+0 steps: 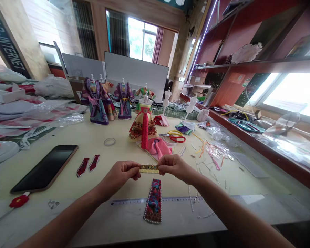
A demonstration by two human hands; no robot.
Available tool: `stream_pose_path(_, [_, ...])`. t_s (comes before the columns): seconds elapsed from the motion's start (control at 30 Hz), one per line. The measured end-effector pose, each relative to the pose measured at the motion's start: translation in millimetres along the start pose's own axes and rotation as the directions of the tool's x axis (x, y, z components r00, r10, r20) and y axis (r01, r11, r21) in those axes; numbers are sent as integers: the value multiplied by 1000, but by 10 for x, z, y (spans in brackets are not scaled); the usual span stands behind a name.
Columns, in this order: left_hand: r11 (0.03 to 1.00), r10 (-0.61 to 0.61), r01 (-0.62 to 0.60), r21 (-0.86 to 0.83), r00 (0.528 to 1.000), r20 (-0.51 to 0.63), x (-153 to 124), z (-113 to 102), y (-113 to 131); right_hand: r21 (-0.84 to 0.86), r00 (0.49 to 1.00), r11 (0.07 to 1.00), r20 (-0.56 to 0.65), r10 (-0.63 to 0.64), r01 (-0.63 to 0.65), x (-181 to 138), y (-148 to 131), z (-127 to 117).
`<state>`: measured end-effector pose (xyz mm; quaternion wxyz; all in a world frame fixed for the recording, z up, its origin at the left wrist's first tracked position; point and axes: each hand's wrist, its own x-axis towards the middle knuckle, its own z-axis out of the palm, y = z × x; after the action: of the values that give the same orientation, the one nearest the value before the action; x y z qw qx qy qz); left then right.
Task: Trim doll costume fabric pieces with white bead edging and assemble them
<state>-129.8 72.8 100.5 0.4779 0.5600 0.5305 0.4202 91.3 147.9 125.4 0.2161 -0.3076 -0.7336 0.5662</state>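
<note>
Both my hands hold a short patterned gold ribbon strip (149, 168) stretched level between them above the table. My left hand (122, 173) pinches its left end, my right hand (173, 166) pinches its right end. Just below lies a long embroidered dark panel with beaded edges (153, 201), resting across a clear ruler (175, 199). Beyond my hands stands a small mannequin in a cream and red dress (144, 124), with a pink cloth piece (158, 146) at its foot.
A black phone (45, 167) lies at left, two red trim pieces (88, 165) beside it. A tape ring (109, 141), red and yellow scissors (175, 136), several dressed mannequins (98, 101) and plastic scraps (214, 151) cover the table (93, 137). Shelves run along the right.
</note>
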Motion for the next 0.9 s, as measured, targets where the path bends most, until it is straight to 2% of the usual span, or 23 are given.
stream_pose_path(0.1, [993, 87, -77, 94, 991, -106, 17, -27, 18, -71, 995, 997, -93, -33, 27, -13, 9, 67])
stream_pose_path(0.23, [968, 212, -173, 180, 950, -229, 31, -30, 44, -147, 977, 987, -196, -88, 60, -11, 31, 141])
stream_pose_path(0.43, [875, 443, -314, 369, 826, -347, -10, 41, 117, -153, 956, 985, -269, -119, 79, -36, 68, 223])
stream_pose_path(0.5, [861, 464, -320, 394, 812, -353, -23, 64, 149, -128, 954, 988, -277, -116, 83, -49, 62, 246])
stream_pose_path(0.73, [859, 449, -286, 425, 819, -357, -21, 73, 212, -17, 966, 997, -247, -73, 71, -43, 52, 300])
stream_pose_path(0.9, [834, 476, -267, 483, 789, -387, -40, 23, 238, 20, 975, 999, -219, -32, 37, -29, 59, 288])
